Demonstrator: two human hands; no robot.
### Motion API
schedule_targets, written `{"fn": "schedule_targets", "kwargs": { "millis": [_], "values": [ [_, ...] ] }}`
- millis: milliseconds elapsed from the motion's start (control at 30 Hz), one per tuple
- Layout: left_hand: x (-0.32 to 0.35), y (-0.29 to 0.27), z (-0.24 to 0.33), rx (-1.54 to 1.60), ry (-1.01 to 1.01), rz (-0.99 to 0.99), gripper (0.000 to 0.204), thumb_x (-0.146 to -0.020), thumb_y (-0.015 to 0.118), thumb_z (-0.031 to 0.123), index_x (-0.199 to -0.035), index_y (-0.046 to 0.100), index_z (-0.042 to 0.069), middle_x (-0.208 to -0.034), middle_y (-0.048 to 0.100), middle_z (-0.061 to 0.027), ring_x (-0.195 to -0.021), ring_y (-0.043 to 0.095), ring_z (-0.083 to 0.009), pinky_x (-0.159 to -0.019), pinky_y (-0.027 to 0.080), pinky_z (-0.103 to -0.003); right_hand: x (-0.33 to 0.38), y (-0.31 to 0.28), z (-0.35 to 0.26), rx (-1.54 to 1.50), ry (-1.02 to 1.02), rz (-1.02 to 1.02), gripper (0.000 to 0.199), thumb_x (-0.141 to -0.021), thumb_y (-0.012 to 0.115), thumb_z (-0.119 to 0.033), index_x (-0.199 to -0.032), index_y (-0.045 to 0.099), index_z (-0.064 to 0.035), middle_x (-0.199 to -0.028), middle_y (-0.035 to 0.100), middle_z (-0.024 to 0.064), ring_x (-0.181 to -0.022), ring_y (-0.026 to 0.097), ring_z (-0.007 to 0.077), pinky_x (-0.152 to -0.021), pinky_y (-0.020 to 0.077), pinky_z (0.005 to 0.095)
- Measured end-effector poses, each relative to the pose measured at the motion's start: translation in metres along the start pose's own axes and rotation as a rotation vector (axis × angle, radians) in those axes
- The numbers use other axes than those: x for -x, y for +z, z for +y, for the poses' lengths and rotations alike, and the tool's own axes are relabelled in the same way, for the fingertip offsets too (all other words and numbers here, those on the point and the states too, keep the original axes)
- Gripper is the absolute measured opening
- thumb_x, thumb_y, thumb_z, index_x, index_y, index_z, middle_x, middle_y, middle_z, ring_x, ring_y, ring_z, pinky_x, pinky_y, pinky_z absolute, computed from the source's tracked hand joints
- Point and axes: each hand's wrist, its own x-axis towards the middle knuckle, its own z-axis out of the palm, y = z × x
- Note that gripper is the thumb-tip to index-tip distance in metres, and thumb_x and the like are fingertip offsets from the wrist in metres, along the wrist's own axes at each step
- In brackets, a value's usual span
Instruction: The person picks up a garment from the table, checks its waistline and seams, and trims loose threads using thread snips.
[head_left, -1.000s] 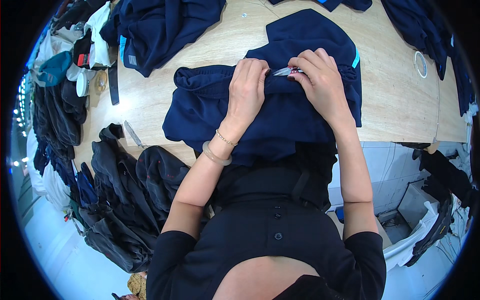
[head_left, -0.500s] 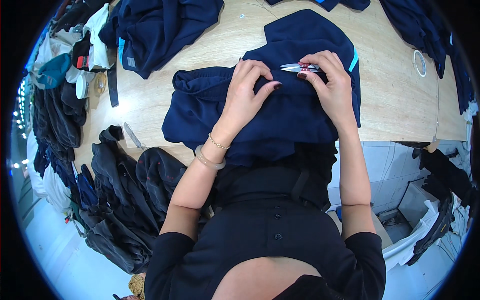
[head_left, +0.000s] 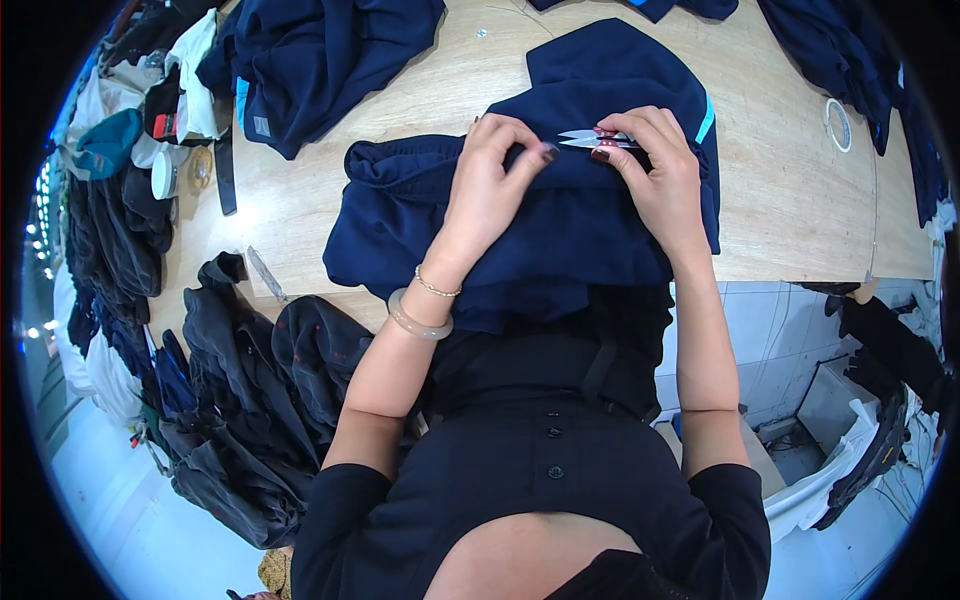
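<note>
A navy blue garment (head_left: 560, 220) with a light blue trim lies on the wooden table (head_left: 790, 190) in front of me, part of it hanging over the near edge. My left hand (head_left: 490, 185) pinches a fold of the cloth near its upper middle. My right hand (head_left: 655, 170) holds small metal thread snips (head_left: 590, 139), blades pointing left toward the left fingertips. A pale bangle and a thin chain sit on my left wrist.
More navy garments (head_left: 320, 50) lie at the back left and back right of the table. A tape roll (head_left: 838, 122) rests at the right. Dark clothes (head_left: 230, 400) are heaped at my left, below the table edge. Small containers and caps sit at far left.
My left hand has drawn back from flat on the cloth to a pinch. The snips in my right hand came into plain view, pointing left.
</note>
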Motion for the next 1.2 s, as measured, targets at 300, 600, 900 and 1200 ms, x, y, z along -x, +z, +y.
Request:
{"fn": "schedule_targets", "kwargs": {
  "millis": [300,600,900,1200],
  "values": [
    [-0.003,0.005,-0.002,-0.014,-0.096,0.041,0.009,-0.081,0.069,0.004,-0.086,0.066,-0.003,-0.093,0.062,-0.0086,-0.091,0.059,-0.0211,-0.086,0.044,-0.028,0.001,0.000,-0.004,0.039,-0.035,0.017,0.018,-0.076,0.073,-0.005,-0.093,0.066,-0.0028,-0.087,0.061,0.0053,-0.082,0.055,0.0225,-0.073,0.0468,0.0315],
    [-0.006,0.010,0.003,0.080,-0.194,0.069,0.010,-0.082,0.068,0.006,-0.085,0.068,-0.003,-0.090,0.062,-0.0119,-0.091,0.058,-0.0262,-0.084,0.045,-0.033,0.003,0.004,0.000,0.119,-0.091,0.003,0.018,-0.075,0.073,-0.005,-0.091,0.066,-0.0020,-0.085,0.061,0.0046,-0.081,0.055,0.0221,-0.071,0.0466,0.0317],
    [-0.007,0.009,0.001,0.119,-0.177,0.085,0.009,-0.083,0.067,0.005,-0.085,0.067,-0.004,-0.090,0.062,-0.0116,-0.088,0.059,-0.0244,-0.081,0.046,-0.031,0.006,0.011,0.003,0.169,-0.142,0.019,0.017,-0.076,0.073,-0.007,-0.090,0.066,-0.0028,-0.086,0.061,0.0039,-0.080,0.055,0.0220,-0.070,0.0458,0.0310],
    [0.002,0.004,0.003,-0.102,0.084,-0.014,0.021,-0.068,0.080,0.007,-0.080,0.063,0.004,-0.100,0.054,-0.0072,-0.101,0.051,-0.0265,-0.090,0.041,-0.036,0.002,0.004,0.001,0.020,-0.021,0.070,0.019,-0.075,0.074,-0.006,-0.092,0.066,-0.0029,-0.087,0.061,0.0057,-0.081,0.056,0.0227,-0.071,0.0462,0.0314]
  ]
}}
